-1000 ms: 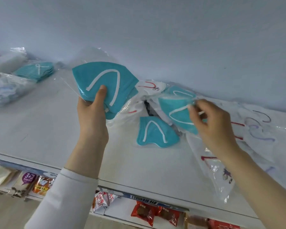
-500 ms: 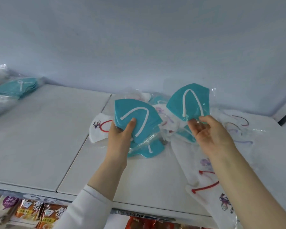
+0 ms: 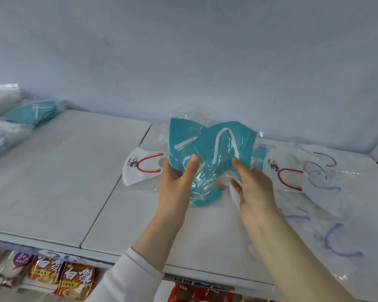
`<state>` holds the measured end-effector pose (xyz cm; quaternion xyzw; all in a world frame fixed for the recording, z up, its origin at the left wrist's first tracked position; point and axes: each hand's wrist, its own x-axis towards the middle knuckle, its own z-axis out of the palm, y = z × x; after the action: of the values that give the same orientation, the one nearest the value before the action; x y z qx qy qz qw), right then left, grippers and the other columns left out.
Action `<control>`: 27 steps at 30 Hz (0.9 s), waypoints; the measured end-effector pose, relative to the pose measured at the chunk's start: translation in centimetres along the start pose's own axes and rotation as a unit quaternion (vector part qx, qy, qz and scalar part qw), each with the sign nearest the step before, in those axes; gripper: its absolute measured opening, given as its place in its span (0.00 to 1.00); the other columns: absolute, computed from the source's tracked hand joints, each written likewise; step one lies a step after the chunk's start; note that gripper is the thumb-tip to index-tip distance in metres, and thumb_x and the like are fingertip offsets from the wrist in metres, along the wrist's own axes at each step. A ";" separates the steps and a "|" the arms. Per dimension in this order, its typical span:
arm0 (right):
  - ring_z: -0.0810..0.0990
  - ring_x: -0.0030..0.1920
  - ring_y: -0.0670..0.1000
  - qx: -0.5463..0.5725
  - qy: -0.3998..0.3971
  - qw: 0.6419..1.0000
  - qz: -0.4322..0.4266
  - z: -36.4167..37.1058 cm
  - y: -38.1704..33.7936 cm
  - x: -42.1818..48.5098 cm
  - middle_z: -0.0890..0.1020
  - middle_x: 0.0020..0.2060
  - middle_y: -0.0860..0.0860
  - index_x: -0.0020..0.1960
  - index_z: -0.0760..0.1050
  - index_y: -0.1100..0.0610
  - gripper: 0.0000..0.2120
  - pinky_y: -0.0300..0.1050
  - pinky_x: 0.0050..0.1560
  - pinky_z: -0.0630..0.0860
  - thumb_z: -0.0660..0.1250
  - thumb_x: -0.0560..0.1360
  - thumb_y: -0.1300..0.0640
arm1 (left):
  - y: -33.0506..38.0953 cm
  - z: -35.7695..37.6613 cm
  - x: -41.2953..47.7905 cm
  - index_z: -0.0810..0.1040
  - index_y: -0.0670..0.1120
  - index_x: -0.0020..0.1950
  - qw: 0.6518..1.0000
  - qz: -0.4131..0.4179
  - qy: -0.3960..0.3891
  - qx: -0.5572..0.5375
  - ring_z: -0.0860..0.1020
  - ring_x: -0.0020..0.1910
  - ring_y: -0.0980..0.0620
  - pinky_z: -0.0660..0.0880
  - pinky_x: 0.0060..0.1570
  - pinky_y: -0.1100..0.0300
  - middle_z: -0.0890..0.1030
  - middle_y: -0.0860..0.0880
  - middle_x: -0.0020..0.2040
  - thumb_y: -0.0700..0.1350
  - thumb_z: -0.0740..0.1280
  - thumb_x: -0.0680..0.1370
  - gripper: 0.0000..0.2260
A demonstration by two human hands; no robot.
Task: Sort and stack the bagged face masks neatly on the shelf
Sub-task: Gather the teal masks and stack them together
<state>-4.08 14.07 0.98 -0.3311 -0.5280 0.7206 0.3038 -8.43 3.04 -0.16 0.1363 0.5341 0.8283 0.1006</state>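
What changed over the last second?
The right hand lifted a teal bagged mask off the pile and brought it leftward, overlapping the teal masks in the left hand. Both hands keep their grip; the teal stack at far left lies unmoved.

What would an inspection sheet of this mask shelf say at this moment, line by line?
Surface: white shelf, two panels with a seam between.
Job's things: left teal mask and right teal mask, bagged, overlap in the hands; teal stack at far left; white mask with red loop lies left of the hands; loose white masks with red and purple loops at right.
Clutter: nothing seen.
Hands: left hand grips the left teal mask; right hand pinches the right teal mask.
Cables: nothing seen.
Surroundings: pale wall behind; snack packets on the shelf below.
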 end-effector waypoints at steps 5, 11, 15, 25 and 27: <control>0.75 0.32 0.42 -0.132 -0.092 0.984 -0.078 1.6 1.8 -2.3 0.79 0.30 0.48 0.35 0.72 0.56 0.11 0.34 0.36 0.71 0.72 0.71 0.55 | 0.1 -1.2 0.2 0.75 0.43 0.60 0.999 -0.005 0.030 0.035 0.82 0.51 0.47 0.80 0.50 0.54 0.83 0.45 0.53 0.43 0.70 0.74 0.16; 0.75 0.50 0.44 -0.430 -0.197 0.840 -0.267 -0.7 0.9 0.3 0.75 0.52 0.44 0.55 0.74 0.52 0.23 0.36 0.50 0.72 0.77 0.64 0.51 | 2.7 -6.5 1.9 0.76 0.43 0.59 0.984 0.034 0.163 0.056 0.82 0.44 0.56 0.77 0.41 0.65 0.82 0.52 0.47 0.39 0.67 0.77 0.12; 0.68 0.65 0.49 -0.686 -0.323 0.550 -0.350 -1.1 0.6 1.0 0.71 0.63 0.46 0.69 0.67 0.52 0.29 0.42 0.62 0.66 0.69 0.72 0.45 | 3.3 -8.8 2.2 0.75 0.46 0.58 0.975 0.030 0.217 0.035 0.80 0.48 0.51 0.77 0.49 0.58 0.81 0.52 0.48 0.40 0.67 0.77 0.11; 0.79 0.37 0.53 -0.555 -0.242 0.512 -0.609 -1.6 1.8 1.6 0.82 0.36 0.51 0.37 0.81 0.59 0.09 0.45 0.36 0.75 0.64 0.72 0.58 | 3.5 -9.0 1.7 0.74 0.46 0.61 0.976 0.021 0.217 0.032 0.81 0.51 0.51 0.78 0.49 0.59 0.81 0.51 0.52 0.41 0.67 0.77 0.13; 0.77 0.36 0.46 -0.504 -0.203 0.618 -0.569 -1.6 0.4 1.2 0.80 0.36 0.49 0.39 0.78 0.59 0.09 0.36 0.37 0.73 0.62 0.73 0.56 | 4.1 -9.5 2.1 0.73 0.47 0.61 0.970 0.026 0.240 0.022 0.80 0.53 0.49 0.78 0.53 0.57 0.81 0.50 0.52 0.42 0.67 0.77 0.13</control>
<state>-3.52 15.83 0.05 0.0893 -0.9392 0.0735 0.3234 -13.70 -6.13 0.05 -0.0507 0.5573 0.8269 -0.0555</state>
